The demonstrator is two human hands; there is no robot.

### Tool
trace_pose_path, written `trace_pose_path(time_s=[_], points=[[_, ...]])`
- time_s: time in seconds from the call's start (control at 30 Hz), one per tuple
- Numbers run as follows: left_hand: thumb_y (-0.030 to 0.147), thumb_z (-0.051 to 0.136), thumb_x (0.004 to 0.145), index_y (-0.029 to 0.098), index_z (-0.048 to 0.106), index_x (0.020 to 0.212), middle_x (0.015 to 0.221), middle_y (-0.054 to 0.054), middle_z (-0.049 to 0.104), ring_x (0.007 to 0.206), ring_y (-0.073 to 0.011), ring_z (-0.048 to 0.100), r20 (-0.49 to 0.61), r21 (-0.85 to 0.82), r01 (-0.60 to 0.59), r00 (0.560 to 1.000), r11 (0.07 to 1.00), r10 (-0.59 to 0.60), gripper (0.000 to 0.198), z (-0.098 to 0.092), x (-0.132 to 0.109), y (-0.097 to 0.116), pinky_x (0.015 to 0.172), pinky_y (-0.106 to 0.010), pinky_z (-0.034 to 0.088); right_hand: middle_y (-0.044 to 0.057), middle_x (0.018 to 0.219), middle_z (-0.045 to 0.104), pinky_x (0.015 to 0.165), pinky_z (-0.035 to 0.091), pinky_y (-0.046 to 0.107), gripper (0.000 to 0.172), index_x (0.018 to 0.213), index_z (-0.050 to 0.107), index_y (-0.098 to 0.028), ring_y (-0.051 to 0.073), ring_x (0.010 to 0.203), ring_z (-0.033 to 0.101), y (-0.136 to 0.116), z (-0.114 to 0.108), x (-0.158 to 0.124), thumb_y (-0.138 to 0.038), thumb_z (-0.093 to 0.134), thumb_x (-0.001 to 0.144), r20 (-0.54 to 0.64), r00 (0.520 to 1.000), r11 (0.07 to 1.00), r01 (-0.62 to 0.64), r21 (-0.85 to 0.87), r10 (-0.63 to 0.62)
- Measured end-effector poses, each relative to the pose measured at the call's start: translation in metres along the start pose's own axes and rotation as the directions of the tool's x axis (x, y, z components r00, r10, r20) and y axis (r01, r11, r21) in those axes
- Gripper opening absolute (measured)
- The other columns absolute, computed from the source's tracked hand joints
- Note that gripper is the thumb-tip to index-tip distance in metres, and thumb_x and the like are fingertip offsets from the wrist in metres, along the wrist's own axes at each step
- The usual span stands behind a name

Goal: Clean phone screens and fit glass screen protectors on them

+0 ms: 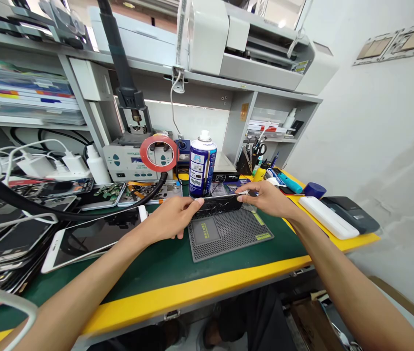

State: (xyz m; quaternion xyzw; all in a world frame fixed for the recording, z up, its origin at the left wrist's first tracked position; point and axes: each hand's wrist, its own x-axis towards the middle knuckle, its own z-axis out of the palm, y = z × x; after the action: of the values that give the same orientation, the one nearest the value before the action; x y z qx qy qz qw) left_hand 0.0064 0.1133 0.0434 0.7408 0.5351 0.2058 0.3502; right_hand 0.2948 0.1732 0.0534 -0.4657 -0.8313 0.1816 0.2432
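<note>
Here's the mat (236, 239) on the bench (170, 268), spray can (201, 170) just behind it, phone stack (12, 241) out left, pen holder (244, 163) back right!

Tabletop (163, 270) lies open before the mat (236, 234); can (202, 168) blocks the way behind the panel (217, 206); tablet (95, 235) and hose (161, 182) crowd the left.

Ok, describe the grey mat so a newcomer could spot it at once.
Start at the green worktop. Near its middle, in front of the blue spray can, the grey mat lies below the dark panel held between the left hand and right hand. Its honeycomb texture and yellow-green print set it apart from the smooth, white-framed device to its left.
</note>
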Motion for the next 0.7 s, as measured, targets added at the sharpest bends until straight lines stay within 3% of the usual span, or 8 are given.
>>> trace_pose_path(time_s=[0.2, 0.5, 0.7], points=[[0.075, 0.03, 0.092, 0.018, 0.061, 0.086, 0.045, -0.001, 0.06, 0.039, -0.0172, 0.055, 0.03, -0.034, 0.028, 0.999, 0.999, -0.027, 0.066, -0.001, -0.001, 0.0, 0.046, -0.027, 0.042, 0.005, 0.114, 0.074, 0.08, 0.05, 0.037, 0.03, 0.102, 0.077, -0.024, 0.026, 0.094, 0.068, 0.001, 0.001, -0.002, -0.048, 0.064, 0.088, 0.01, 1.0, 1.0, -0.009, 0.006, 0.009], [0.075, 0.036, 0.091, 0.013, 0.063, 0.115, 0.044, 0.0, 0.059, 0.043, -0.0189, 0.057, 0.072, -0.094, 0.105, 0.992, 0.99, -0.099, 0.072, -0.005, -0.002, 0.002, 0.051, -0.027, 0.045, 0.003, 0.093, 0.075, 0.07, 0.046, 0.033, 0.029, 0.101, 0.077, -0.022, 0.022, 0.078, 0.066, 0.0, 0.003, -0.009, -0.045, 0.064, 0.088, -0.025, 1.0, 1.0, -0.011, -0.012, 0.011], [0.078, 0.036, 0.088, 0.016, 0.064, 0.119, 0.049, 0.0, 0.063, 0.042, -0.018, 0.057, 0.08, -0.094, 0.085, 0.994, 0.992, -0.078, 0.075, -0.004, 0.003, -0.006, 0.052, -0.027, 0.047, 0.003, 0.106, 0.076, 0.075, 0.05, 0.034, 0.027, 0.103, 0.077, -0.025, 0.024, 0.087, 0.068, -0.002, 0.003, -0.015, -0.043, 0.062, 0.09, -0.035, 0.999, 1.0, -0.005, -0.018, 0.004]])
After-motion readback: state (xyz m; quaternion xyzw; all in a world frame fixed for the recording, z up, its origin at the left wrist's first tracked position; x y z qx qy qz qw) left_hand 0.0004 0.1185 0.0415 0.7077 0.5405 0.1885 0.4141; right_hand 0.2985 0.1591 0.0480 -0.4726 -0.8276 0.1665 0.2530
